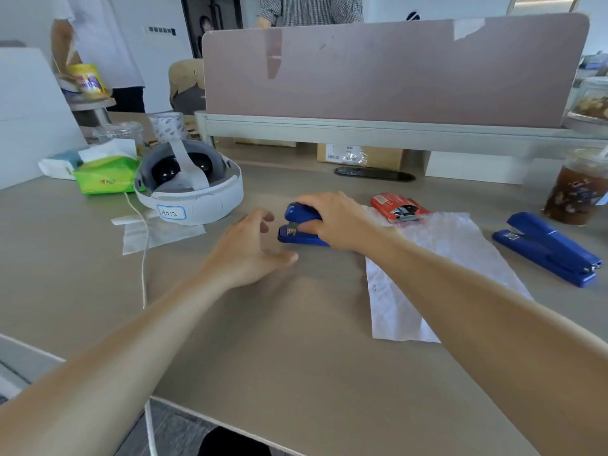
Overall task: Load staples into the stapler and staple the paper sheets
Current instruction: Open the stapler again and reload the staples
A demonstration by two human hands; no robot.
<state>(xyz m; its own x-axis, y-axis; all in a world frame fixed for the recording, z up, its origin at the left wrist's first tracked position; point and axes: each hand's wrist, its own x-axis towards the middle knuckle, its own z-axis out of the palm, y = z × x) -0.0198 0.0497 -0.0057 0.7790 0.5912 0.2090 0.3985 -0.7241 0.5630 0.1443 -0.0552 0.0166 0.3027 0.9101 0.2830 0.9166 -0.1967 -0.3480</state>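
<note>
Right hand (339, 222) grips the blue stapler (301, 225).

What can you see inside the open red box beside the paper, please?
The red box lies open on the desk, showing grey metallic strips, probably staples; its cardboard covers how many remain.
</note>
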